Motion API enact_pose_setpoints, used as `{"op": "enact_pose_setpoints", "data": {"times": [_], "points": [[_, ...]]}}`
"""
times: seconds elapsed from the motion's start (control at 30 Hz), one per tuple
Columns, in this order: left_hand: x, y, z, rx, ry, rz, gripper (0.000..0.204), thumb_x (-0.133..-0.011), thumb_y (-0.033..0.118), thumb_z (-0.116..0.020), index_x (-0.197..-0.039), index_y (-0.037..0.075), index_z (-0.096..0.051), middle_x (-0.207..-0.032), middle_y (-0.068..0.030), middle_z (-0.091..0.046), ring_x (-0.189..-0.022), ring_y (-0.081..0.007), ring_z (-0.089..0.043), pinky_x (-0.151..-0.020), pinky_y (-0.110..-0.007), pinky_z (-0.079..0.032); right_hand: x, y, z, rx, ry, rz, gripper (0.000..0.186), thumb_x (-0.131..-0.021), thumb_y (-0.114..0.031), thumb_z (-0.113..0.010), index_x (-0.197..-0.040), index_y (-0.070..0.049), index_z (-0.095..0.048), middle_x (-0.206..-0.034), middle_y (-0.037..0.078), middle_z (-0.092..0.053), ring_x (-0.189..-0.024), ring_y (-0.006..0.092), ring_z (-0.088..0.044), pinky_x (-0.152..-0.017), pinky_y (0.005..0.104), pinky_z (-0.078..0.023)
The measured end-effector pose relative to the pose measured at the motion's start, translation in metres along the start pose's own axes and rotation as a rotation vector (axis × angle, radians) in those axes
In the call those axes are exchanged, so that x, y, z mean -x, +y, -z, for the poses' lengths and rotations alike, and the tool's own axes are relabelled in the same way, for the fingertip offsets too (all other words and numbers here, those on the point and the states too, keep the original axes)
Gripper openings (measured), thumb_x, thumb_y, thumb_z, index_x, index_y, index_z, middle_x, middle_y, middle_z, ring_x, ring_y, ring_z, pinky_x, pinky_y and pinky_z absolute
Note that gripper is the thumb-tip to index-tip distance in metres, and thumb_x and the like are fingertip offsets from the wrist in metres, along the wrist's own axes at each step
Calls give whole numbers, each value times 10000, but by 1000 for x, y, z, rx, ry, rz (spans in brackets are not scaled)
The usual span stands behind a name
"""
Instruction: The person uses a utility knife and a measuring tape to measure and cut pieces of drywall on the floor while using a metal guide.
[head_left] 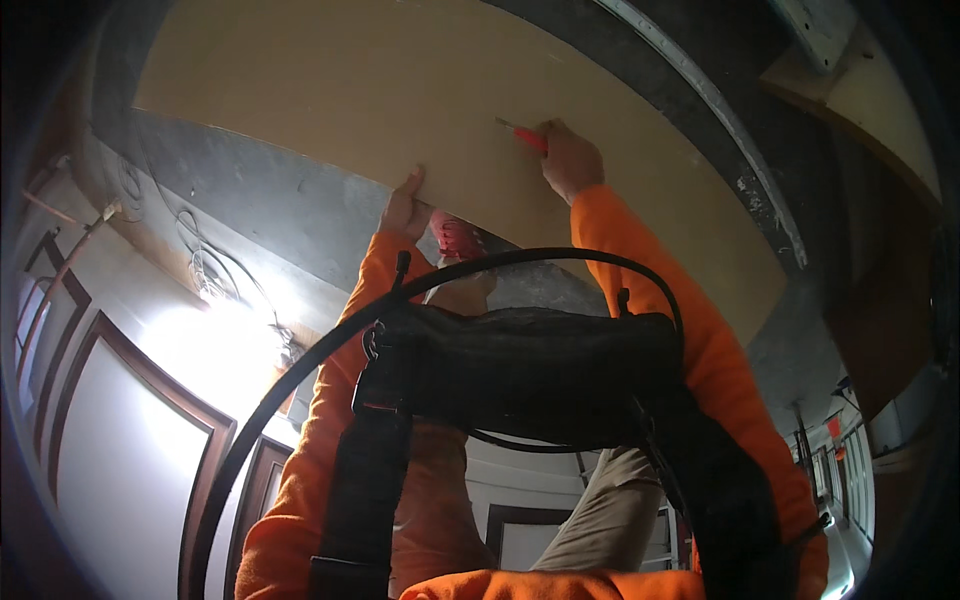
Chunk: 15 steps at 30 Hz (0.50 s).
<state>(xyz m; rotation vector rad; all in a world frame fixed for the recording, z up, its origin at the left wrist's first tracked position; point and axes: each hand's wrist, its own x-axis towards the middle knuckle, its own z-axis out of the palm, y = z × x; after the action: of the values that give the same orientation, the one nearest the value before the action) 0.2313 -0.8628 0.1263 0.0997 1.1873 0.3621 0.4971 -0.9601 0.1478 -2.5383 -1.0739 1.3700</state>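
Observation:
My left hand grips the near edge of a large brown board, thumb on its surface. My right hand is closed round a red-handled tool with a thin tip, which lies at the board's surface right of my left hand. Below the board's edge, between my arms, a red shoe shows on a grey surface. A black chest harness with a looping black cable hides part of my forearms and body.
Coiled wires hang beside a glaring light at the left, near white wood-trimmed panels. A long pale metal strip curves beyond the board's far edge. More brown boards stand at the right.

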Motion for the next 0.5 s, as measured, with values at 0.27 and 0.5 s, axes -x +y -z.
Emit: {"op": "enact_pose_setpoints", "data": {"times": [0.27, 0.5], "points": [[0, 5, 25, 7, 24, -40, 406, -945, 194, -595, -1309, 65, -470, -1273, -83, -558, -1197, -244, -529, -1001, -420, -464, 17, -59, 57, -100, 404, 475, 263, -893, -80, -494, -1142, -88, -578, -1138, 125, -629, -1032, 328, -620, -895, 433, -502], [-8, 3, 11, -73, 46, 22, 359, -937, 160, -598, -1262, 35, -509, -1245, -102, -574, -1151, -234, -560, -967, -379, -490, -3, -11, -46, 146, -94, 81, 390, -855, -126, -564, -1241, -183, -566, -1170, 128, -626, -1046, 336, -613, -867, 435, -501]]}}
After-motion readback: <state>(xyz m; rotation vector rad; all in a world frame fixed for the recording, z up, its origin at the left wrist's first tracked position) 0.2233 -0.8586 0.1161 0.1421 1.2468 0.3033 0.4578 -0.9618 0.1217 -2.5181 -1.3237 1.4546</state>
